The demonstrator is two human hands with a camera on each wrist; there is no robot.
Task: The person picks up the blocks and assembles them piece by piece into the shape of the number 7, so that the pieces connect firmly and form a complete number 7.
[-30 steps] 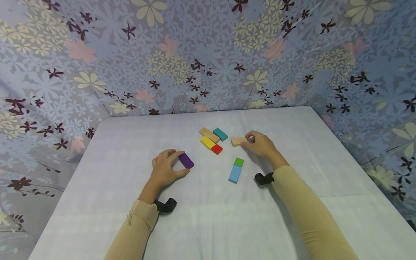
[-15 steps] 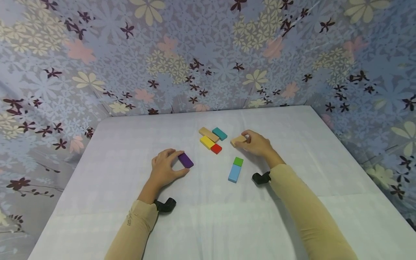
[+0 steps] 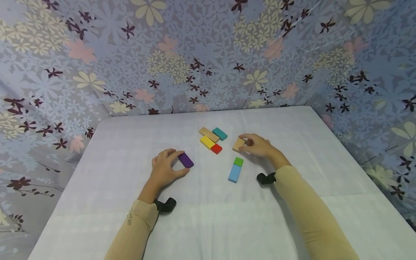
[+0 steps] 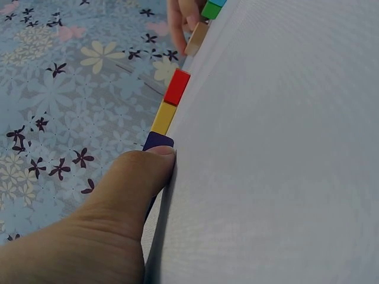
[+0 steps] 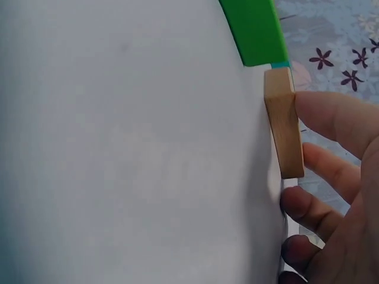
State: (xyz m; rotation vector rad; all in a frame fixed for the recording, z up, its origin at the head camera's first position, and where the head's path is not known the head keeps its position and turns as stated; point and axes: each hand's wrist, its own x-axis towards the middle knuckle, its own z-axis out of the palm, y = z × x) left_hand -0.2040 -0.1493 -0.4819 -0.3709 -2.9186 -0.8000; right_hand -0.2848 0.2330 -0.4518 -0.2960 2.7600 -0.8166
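On the white cloth my left hand (image 3: pixel 164 169) pinches a dark purple block (image 3: pixel 186 160) lengthwise, index finger at its far end and thumb at its near end. The left wrist view shows the thumb pressed on the purple block (image 4: pixel 157 140). To the right, my right hand (image 3: pixel 258 146) holds a plain wooden block (image 3: pixel 238 144) between thumb and fingers. In the right wrist view the wooden block (image 5: pixel 285 127) sits on the cloth with thumb and index finger against it; the other fingers are curled below. Just nearer lies a green block (image 3: pixel 238 161), end to end with a light blue block (image 3: pixel 234 173).
Between the hands, farther back, a yellow block (image 3: pixel 207 142) meets a red block (image 3: pixel 216 148). Alongside lie a longer wooden block (image 3: pixel 209 134) and a teal block (image 3: pixel 220 133). Floral fabric (image 3: pixel 208 65) hangs behind the table (image 3: pixel 208 224).
My right hand has turned the wooden block from lying sideways to a steeper slant, pointing more toward me. The left hand and the other blocks stay put.
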